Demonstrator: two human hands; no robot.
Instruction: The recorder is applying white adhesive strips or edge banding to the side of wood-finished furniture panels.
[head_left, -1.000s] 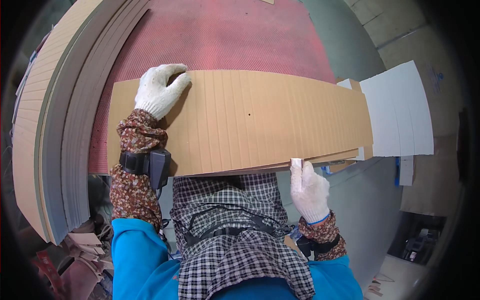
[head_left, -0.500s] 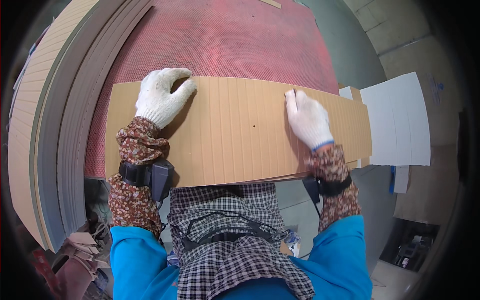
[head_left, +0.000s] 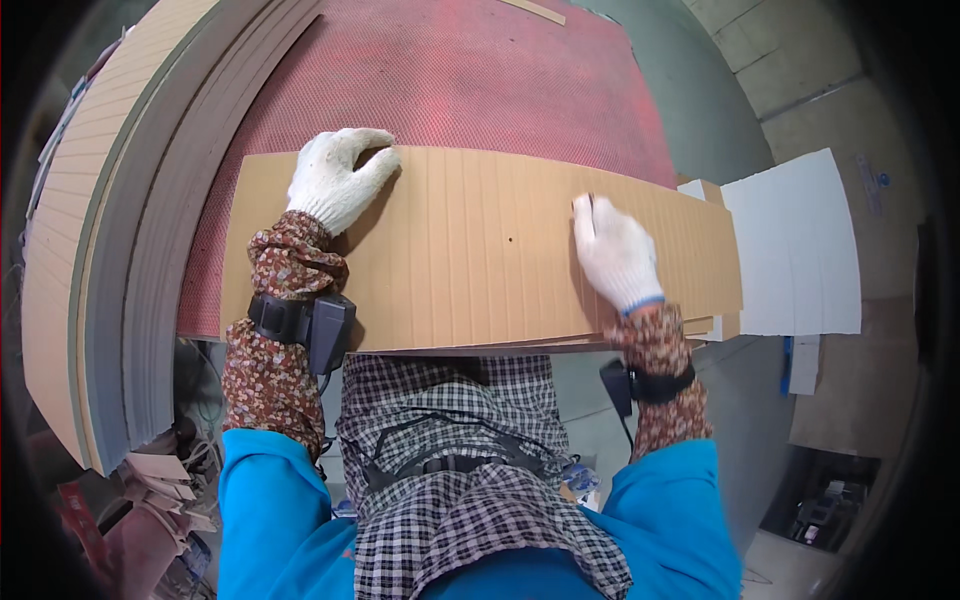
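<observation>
lying flat, tan board [head_left: 450,270] touches left hand [head_left: 343,180].

The worktop [head_left: 480,80] beyond the left grip [head_left: 340,180] and right grip [head_left: 617,250] has a red mesh-textured top, kinda faded in spots. Right of the right grip it's plain grey floor [head_left: 730,130], then paler slabs [head_left: 800,65] with visible joints. Way lower right, a dark square patch [head_left: 820,500], recess or mat, can't tell. Lighting [head_left: 560,90]'s pretty pale and even.
</observation>
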